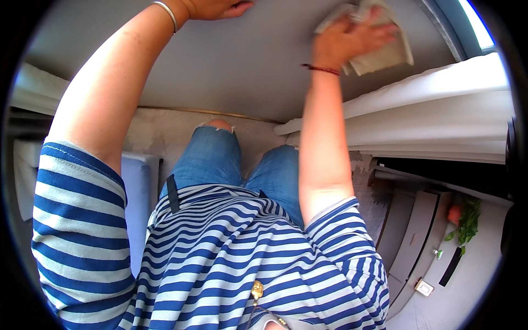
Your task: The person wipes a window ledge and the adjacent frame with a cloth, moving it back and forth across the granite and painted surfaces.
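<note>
My right hand (348, 41), somewhat blurred, lies with spread fingers on a beige cloth (377, 51). The cloth is pressed against a smooth grey surface (247, 62), near its right end beside a window frame. A dark red braided bracelet circles that wrist. At the top left of the view, my left hand (218, 8) is partly cut off by the picture's edge; its fingers look curled and no object shows in it. A silver bangle sits on the left wrist. Whether the left hand touches the grey surface cannot be told.
White curtains (429, 111) hang at the right, by the window frame (458, 29). Lower right stands a drawer cabinet (416, 235) with a green plant (468, 227) on top. Blue padded furniture (138, 198) is at my left, and a patterned carpet (165, 128) lies below.
</note>
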`<state>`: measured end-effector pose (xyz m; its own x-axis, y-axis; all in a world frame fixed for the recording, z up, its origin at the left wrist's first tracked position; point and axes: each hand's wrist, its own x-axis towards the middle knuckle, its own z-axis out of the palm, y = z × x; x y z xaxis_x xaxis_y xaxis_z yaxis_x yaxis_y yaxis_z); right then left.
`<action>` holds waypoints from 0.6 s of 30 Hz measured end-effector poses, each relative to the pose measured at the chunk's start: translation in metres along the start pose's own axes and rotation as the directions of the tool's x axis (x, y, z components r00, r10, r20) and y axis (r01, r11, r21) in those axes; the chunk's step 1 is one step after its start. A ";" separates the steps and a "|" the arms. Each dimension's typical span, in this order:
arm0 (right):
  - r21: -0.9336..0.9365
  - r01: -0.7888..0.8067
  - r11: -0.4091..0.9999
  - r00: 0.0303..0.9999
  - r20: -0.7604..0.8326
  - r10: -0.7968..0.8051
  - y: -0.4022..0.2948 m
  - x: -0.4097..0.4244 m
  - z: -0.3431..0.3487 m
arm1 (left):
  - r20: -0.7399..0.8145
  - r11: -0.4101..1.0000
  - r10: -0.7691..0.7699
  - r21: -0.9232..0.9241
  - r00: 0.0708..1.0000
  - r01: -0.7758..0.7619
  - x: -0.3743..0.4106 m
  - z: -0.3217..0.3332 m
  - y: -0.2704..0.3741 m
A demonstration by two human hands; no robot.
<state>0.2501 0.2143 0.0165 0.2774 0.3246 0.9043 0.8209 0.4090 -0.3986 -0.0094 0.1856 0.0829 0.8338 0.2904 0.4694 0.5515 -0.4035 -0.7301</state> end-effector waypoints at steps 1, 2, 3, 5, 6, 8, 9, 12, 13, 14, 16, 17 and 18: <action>-0.052 0.098 0.994 0.990 0.104 -0.093 -0.021 -0.012 0.005 | -0.006 1.000 0.001 -0.007 1.000 -0.001 -0.002 -0.002 -0.002; -0.088 0.197 0.976 0.962 0.212 -0.175 -0.038 -0.025 0.007 | -0.004 1.000 0.003 -0.014 1.000 -0.004 -0.005 -0.005 -0.003; -0.019 0.328 0.944 0.910 0.274 -0.311 -0.043 -0.039 0.010 | -0.023 1.000 -0.001 0.000 1.000 0.001 -0.006 -0.007 -0.004; 0.119 0.407 0.906 0.836 0.351 -0.422 -0.034 -0.057 0.011 | -0.077 1.000 -0.005 0.023 0.997 0.007 -0.004 -0.006 -0.004; 0.187 0.361 0.914 0.832 0.379 -0.406 -0.027 -0.062 0.008 | -0.068 1.000 -0.006 0.018 0.998 0.008 -0.005 -0.004 -0.003; 0.247 0.245 0.937 0.863 0.386 -0.327 -0.011 -0.053 0.003 | -0.050 1.000 -0.013 0.003 0.999 0.013 -0.004 -0.003 -0.002; 0.246 0.176 0.953 0.897 0.359 -0.258 -0.001 -0.043 0.000 | -0.071 1.000 -0.006 0.016 0.997 0.007 -0.002 -0.003 -0.002; 0.100 0.158 0.982 0.985 0.051 -0.164 0.001 -0.003 -0.008 | -0.091 0.999 0.007 0.042 0.996 -0.003 -0.003 -0.007 -0.003; 0.092 0.101 0.991 0.994 0.022 -0.103 -0.004 0.007 -0.009 | -0.083 0.999 0.010 0.037 0.996 -0.007 -0.004 -0.009 -0.003; 0.085 0.043 0.995 0.999 -0.007 -0.042 -0.008 0.013 -0.010 | -0.076 0.999 0.013 0.032 0.997 -0.011 -0.004 -0.010 -0.003; 0.039 0.128 0.991 0.991 0.037 -0.130 -0.020 0.013 -0.001 | -0.084 0.999 0.016 0.040 0.996 -0.013 -0.002 -0.011 -0.004; 0.019 0.169 0.985 0.984 0.060 -0.170 -0.029 0.010 0.004 | -0.084 0.999 0.019 0.045 0.996 -0.015 -0.001 -0.011 -0.005; -0.026 0.287 0.957 0.954 0.100 -0.283 -0.043 0.006 0.006 | -0.063 1.000 0.017 0.021 0.998 -0.016 -0.004 -0.007 -0.006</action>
<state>0.2133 0.2038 0.0385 -0.0182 0.2792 0.9601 0.8788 0.4625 -0.1178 -0.0160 0.1802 0.0886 0.8429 0.2280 0.4874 0.5377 -0.3896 -0.7477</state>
